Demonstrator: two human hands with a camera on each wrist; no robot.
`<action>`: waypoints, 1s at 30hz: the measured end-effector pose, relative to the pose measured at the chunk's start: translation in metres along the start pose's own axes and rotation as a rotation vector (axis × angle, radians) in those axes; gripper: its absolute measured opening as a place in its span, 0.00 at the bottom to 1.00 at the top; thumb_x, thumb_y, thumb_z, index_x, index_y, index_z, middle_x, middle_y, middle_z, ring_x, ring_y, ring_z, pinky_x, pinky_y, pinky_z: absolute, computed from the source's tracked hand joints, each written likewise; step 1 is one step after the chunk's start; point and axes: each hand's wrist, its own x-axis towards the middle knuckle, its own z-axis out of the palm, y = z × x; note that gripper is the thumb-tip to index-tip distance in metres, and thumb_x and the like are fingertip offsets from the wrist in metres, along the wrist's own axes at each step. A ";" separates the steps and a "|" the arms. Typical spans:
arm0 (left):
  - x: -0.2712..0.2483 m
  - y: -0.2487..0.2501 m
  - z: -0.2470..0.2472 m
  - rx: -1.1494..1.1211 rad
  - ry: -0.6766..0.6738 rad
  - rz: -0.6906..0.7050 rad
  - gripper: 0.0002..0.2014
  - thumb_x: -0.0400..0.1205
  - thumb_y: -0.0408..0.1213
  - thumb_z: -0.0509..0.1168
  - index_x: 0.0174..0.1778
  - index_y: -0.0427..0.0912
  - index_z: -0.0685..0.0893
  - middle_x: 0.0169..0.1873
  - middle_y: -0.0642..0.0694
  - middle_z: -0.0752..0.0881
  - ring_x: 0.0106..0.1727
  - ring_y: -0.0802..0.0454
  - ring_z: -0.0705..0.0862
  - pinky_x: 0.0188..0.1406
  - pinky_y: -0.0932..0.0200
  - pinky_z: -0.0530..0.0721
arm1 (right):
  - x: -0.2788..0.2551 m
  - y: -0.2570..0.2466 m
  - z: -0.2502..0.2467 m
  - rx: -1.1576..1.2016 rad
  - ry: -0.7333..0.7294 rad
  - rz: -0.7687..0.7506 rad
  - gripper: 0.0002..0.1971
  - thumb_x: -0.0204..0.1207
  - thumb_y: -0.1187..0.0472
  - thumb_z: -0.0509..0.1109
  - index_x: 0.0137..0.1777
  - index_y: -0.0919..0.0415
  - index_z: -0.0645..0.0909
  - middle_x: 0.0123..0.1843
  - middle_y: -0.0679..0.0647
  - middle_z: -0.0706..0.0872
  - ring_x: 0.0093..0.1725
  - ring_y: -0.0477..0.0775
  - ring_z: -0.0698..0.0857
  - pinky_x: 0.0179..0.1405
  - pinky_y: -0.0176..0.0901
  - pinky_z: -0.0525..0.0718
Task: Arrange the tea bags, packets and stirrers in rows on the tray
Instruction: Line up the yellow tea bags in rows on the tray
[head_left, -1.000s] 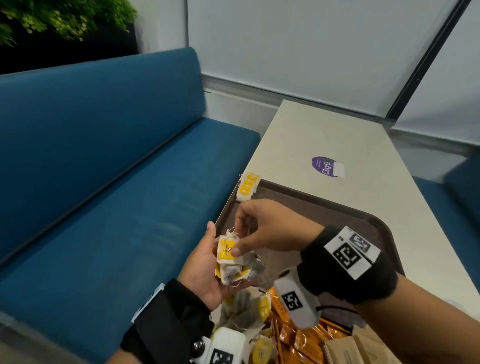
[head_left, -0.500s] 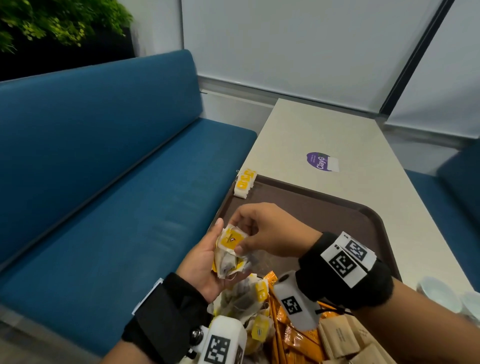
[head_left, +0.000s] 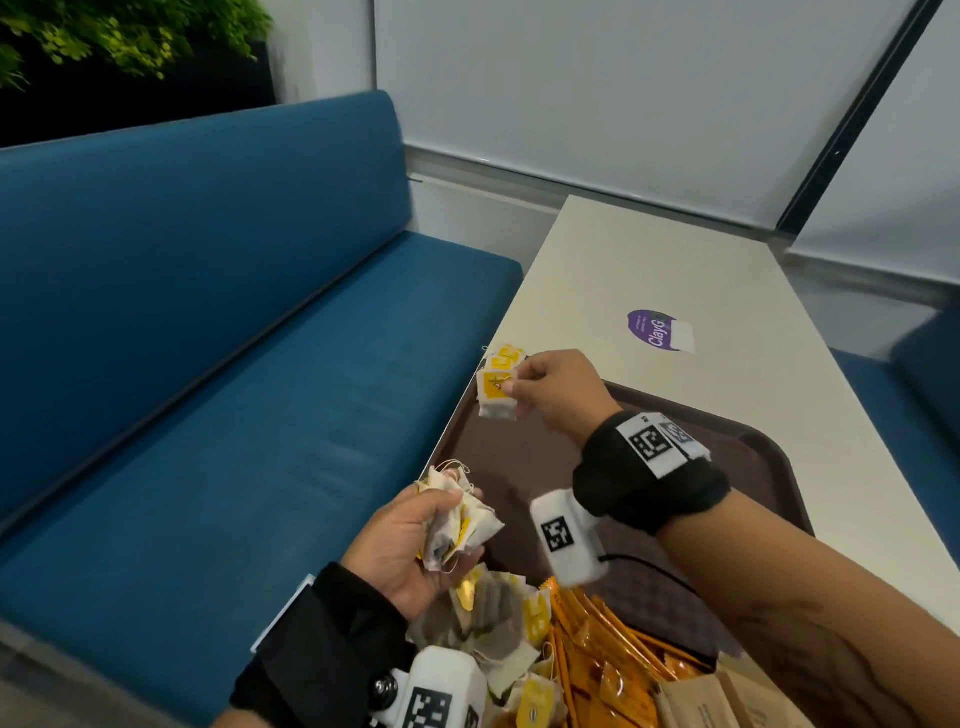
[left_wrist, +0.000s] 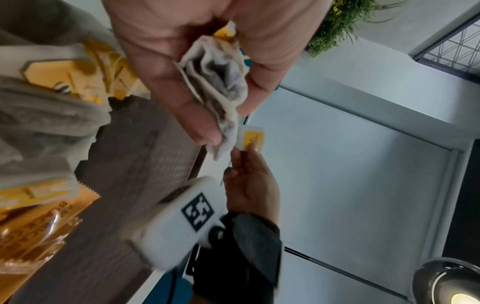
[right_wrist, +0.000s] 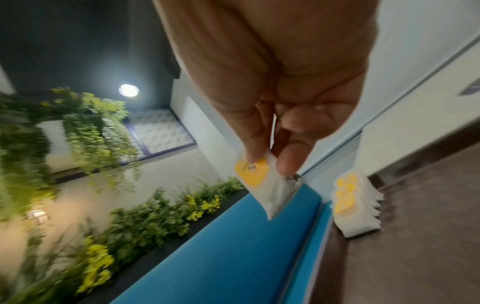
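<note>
My right hand (head_left: 511, 387) pinches one white tea bag (head_left: 496, 397) with a yellow tag (right_wrist: 253, 174) above the far left corner of the brown tray (head_left: 748, 467). Just beyond it a short row of tea bags (head_left: 505, 356) stands on that corner (right_wrist: 354, 205). My left hand (head_left: 415, 535) grips a crumpled bunch of tea bags (head_left: 460, 525) over the tray's left edge (left_wrist: 215, 67). Loose tea bags (head_left: 498, 618), orange packets (head_left: 597, 649) and brown paper packets (head_left: 691, 701) lie heaped at the near end of the tray.
The tray sits on a cream table (head_left: 675, 270) bearing a purple sticker (head_left: 657, 331). A blue bench seat (head_left: 208, 364) runs along the table's left side. A second blue seat (head_left: 914, 389) is at the right.
My right hand has pulled one tea bag out of the bunch and carried it forward to the far left corner of the tray. The left hand stayed near, still holding the bunch.
</note>
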 end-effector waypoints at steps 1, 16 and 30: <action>0.003 0.001 -0.001 0.007 0.009 0.000 0.06 0.81 0.29 0.60 0.48 0.39 0.81 0.33 0.43 0.88 0.32 0.47 0.86 0.17 0.62 0.83 | 0.012 0.004 0.002 0.019 0.001 0.045 0.11 0.76 0.67 0.71 0.33 0.60 0.78 0.28 0.57 0.81 0.23 0.45 0.80 0.18 0.28 0.71; 0.022 0.002 -0.009 -0.036 0.032 -0.016 0.07 0.81 0.28 0.59 0.52 0.38 0.80 0.38 0.40 0.88 0.38 0.41 0.84 0.14 0.61 0.80 | 0.099 0.050 0.034 0.069 -0.071 0.314 0.13 0.77 0.67 0.69 0.34 0.53 0.73 0.35 0.52 0.81 0.33 0.51 0.83 0.45 0.47 0.89; 0.007 0.005 0.002 0.020 -0.055 0.025 0.10 0.80 0.28 0.60 0.56 0.40 0.80 0.40 0.41 0.88 0.39 0.41 0.85 0.15 0.60 0.81 | 0.058 0.026 0.009 0.154 0.008 0.212 0.11 0.73 0.70 0.72 0.37 0.58 0.75 0.32 0.56 0.78 0.28 0.50 0.77 0.21 0.37 0.71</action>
